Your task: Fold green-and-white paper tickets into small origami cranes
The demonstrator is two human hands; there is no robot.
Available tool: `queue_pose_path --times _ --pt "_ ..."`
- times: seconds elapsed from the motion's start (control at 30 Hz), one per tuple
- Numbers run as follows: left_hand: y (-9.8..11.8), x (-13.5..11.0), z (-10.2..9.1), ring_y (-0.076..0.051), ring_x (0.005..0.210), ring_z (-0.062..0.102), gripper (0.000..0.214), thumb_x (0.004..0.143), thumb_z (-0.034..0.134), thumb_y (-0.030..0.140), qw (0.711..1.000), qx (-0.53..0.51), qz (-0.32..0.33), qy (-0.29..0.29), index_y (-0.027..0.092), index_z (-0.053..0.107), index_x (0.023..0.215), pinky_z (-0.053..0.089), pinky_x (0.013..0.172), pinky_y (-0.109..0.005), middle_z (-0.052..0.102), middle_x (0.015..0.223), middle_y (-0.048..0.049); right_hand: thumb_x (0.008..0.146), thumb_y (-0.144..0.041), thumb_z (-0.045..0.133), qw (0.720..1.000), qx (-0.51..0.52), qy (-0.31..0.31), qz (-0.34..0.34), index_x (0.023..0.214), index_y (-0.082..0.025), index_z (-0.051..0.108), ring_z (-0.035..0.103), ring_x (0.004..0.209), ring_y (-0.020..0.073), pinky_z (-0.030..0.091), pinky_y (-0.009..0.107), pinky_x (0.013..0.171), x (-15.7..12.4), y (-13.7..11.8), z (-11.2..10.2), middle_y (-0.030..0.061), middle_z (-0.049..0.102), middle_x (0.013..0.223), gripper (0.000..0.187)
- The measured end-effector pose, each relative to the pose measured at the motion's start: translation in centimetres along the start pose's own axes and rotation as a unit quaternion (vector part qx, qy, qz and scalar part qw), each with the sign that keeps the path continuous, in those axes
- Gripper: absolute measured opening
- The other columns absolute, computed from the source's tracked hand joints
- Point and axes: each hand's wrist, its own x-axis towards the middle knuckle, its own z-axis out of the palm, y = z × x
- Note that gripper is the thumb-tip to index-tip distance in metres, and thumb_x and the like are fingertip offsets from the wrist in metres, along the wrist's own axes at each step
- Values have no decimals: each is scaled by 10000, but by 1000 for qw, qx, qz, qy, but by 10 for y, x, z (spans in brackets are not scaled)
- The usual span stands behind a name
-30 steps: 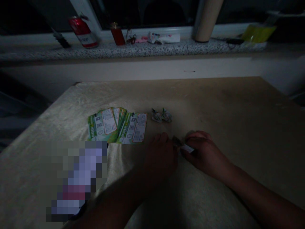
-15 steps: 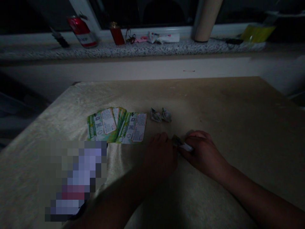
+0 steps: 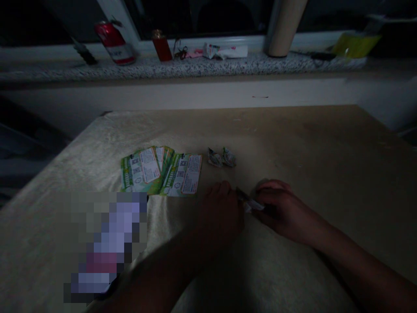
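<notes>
My left hand [image 3: 221,213] and my right hand [image 3: 283,208] meet low on the beige table [image 3: 309,143], both pinched on a small folded paper piece [image 3: 250,201] held between them. Behind my hands lie two small folded paper shapes [image 3: 221,157] side by side. To their left several green and white printed leaflets [image 3: 161,171] are fanned out flat. The scene is dim and the paper in my fingers is mostly hidden.
A blurred-out object [image 3: 107,243] lies at the table's near left. Behind the table runs a speckled stone sill [image 3: 195,67] with a red can [image 3: 114,42], a red lighter [image 3: 162,45], a white packet [image 3: 224,51], a tan cylinder [image 3: 283,28] and a yellow bag [image 3: 356,43].
My hands have stayed almost in place; the paper piece between them has shifted slightly in my fingers.
</notes>
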Motion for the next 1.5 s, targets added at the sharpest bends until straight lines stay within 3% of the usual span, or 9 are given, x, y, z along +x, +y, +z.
queue_pose_path --times 0.93,1.13,1.27,1.37,1.5 --pt "0 1 -3 -283 942 586 215 975 505 241 1000 -15 2 -11 147 696 940 486 861 -449 637 1022 -133 826 -124 677 1000 8 15 10 768 -223 694 651 1001 244 440 449 955 0 -4 2 20 698 797 116" --pt "-6 -1 3 -268 949 600 180 963 534 224 997 -80 -8 20 150 686 903 506 874 -433 623 1016 -119 840 -107 676 1000 19 17 -13 711 -211 649 648 901 210 448 413 915 2 -5 -1 0 663 740 168" --pt "-13 -3 5 -253 1080 607 128 944 559 215 978 -192 -21 84 148 666 923 506 937 -398 605 1209 -139 901 -140 641 996 69 41 -40 861 -231 718 654 828 193 482 381 855 4 -5 -4 16 703 814 125" --pt "-13 -4 1 -204 910 638 179 970 514 256 957 -275 -37 86 167 631 867 518 808 -334 670 1006 -88 932 -202 618 991 114 75 -9 872 -225 719 657 817 210 507 360 782 3 -6 -4 38 706 823 119" --pt "-9 -4 -3 -150 654 581 256 974 494 344 933 -346 -53 90 184 589 798 445 612 -271 648 744 -16 936 -282 620 972 208 93 65 869 -199 704 644 722 192 512 308 650 0 -7 0 43 686 800 136"
